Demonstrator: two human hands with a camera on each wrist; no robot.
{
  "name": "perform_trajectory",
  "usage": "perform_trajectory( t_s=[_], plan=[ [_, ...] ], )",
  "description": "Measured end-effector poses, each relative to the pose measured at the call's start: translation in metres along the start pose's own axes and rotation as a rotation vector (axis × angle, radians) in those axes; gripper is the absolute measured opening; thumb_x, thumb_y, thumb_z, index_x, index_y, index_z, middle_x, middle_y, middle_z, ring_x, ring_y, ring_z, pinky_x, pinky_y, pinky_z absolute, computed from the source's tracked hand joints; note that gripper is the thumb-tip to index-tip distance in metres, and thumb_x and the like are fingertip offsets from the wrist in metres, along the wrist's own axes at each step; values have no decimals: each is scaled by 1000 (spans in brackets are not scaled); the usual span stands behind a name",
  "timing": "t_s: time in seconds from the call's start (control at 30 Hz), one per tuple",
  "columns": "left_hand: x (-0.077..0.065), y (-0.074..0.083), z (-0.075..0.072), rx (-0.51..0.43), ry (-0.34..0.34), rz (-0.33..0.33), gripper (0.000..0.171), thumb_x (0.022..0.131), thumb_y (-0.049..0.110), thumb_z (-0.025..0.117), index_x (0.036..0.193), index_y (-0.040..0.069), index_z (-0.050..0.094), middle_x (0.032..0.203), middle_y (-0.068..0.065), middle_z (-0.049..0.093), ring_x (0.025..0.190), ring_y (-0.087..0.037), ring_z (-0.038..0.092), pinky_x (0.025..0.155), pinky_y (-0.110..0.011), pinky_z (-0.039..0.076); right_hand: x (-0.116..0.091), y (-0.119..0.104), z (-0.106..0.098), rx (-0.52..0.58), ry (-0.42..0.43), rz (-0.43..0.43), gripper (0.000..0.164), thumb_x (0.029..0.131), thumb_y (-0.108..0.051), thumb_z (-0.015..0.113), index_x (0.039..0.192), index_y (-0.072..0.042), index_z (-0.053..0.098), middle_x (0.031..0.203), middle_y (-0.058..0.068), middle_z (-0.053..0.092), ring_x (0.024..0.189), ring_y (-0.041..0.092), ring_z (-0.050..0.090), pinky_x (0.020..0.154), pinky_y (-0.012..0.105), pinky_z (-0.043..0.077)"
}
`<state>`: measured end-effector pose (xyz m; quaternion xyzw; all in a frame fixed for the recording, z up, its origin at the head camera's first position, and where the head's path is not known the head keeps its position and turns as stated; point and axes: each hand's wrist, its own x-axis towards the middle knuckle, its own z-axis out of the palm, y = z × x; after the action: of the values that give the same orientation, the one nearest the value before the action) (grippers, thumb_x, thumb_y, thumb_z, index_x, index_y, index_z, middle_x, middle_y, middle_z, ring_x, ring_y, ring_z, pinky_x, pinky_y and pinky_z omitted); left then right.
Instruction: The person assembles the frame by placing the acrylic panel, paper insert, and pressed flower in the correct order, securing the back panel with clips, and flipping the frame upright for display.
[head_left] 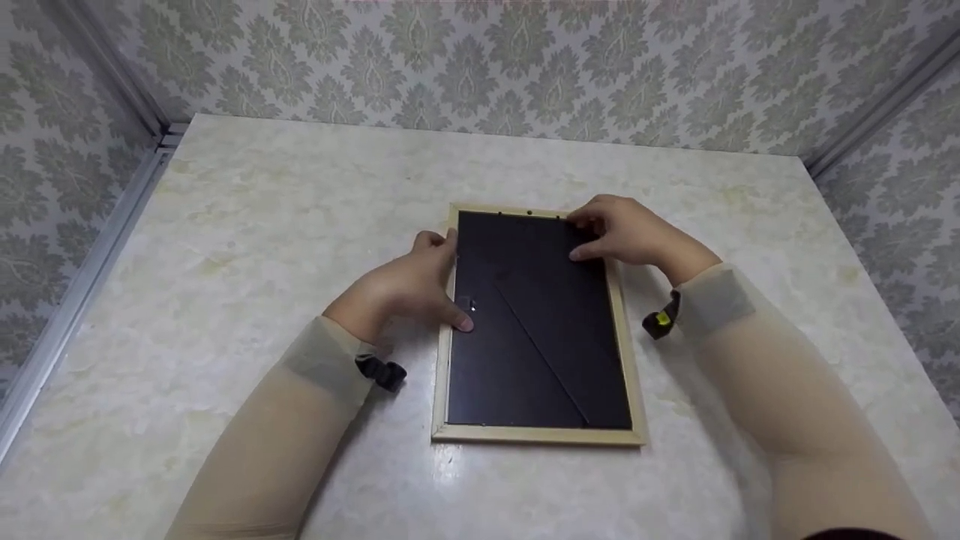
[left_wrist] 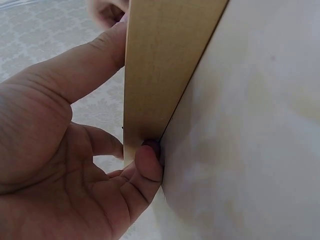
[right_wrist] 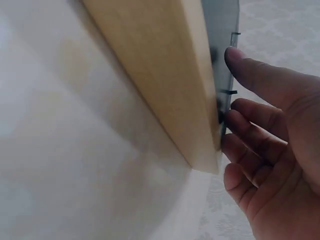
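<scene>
Tabletop [head_left: 525,495]: pale, marbled.
Picture frame [head_left: 540,435]: face down near the tabletop's middle, light-coloured edging.
Backing board [head_left: 555,300]: black, inside the frame.
Left hand [head_left: 416,285]: grip holds the frame's left side, thumb on the board.
Right hand [head_left: 634,232]: fingertips at the top right corner; cannot tell whether the grip holds it.
Back wall [head_left: 465,67]: leaf-patterned.

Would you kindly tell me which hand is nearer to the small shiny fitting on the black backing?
The left hand: in the head view, its thumb lies just below the fitting. The right hand is farther off, at the top right corner of the backing.
</scene>
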<state>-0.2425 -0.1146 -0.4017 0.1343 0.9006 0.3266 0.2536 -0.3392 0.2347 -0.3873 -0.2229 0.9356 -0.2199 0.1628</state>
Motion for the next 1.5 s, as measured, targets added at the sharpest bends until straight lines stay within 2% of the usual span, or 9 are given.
perform_trajectory(
  t_s=[0.1,0.2,0.37,0.53,0.63,0.87,1.13,1.3,1.5],
  plan=[
    [-1,0,2,-11,-2,-5,151,85,36,103,182,14,-11,188,-21,-1,169,-40,35,135,-52,42,11,2,0,29,-28,24,78,98,-28,92,166,-11,57,144,16,64,123,35,59,111,55,49],
    [-1,1,4,-10,-2,-4,151,85,36,103,182,14,-11,188,-21,-1,168,-40,37,134,-52,43,15,3,-1,46,-52,24,82,98,-26,92,169,-12,53,143,17,62,118,34,55,107,53,46],
    [-2,3,1,7,3,-4,151,85,36,103,182,15,-10,188,-19,-1,164,-38,44,130,-52,47,15,3,-1,58,-54,-2,76,98,-25,92,165,-14,59,141,18,60,121,34,53,107,53,45],
    [-1,0,0,6,2,-6,150,85,37,103,182,15,-10,188,-19,-1,167,-40,40,132,-53,45,13,2,1,65,-43,-16,71,100,-25,91,163,-14,62,142,20,59,125,36,54,109,55,46],
    [-1,-1,-1,6,3,-5,150,85,37,103,182,15,-10,188,-20,-1,167,-40,39,132,-53,45,12,2,2,56,-35,-30,69,100,-25,90,163,-14,63,139,19,60,120,36,54,105,54,46],
    [-1,-1,-1,2,4,-4,150,85,37,103,182,15,-10,188,-20,-1,166,-41,40,131,-53,46,11,4,2,-26,-47,-60,71,102,-29,88,165,-17,59,141,17,59,114,32,53,101,50,45],
    [0,-1,-1,6,-7,-1,149,86,38,102,182,15,-10,188,-21,-1,168,-41,37,132,-54,45,2,2,1,-195,-81,-115,63,110,-38,77,166,-20,56,142,18,55,117,33,53,101,52,45],
    [0,-1,-1,37,1,4,150,86,40,102,182,13,-10,187,-23,0,166,-42,40,131,-54,46,0,-6,-2,-236,-116,-87,64,112,-41,73,169,-21,53,148,19,54,124,34,54,106,57,47],
    [1,-2,0,26,-1,-4,151,85,40,102,182,14,-11,187,-22,0,167,-41,40,131,-53,46,5,-12,-8,-222,-198,-34,70,111,-39,75,172,-20,48,150,21,49,123,34,50,106,54,45]
  ],
)
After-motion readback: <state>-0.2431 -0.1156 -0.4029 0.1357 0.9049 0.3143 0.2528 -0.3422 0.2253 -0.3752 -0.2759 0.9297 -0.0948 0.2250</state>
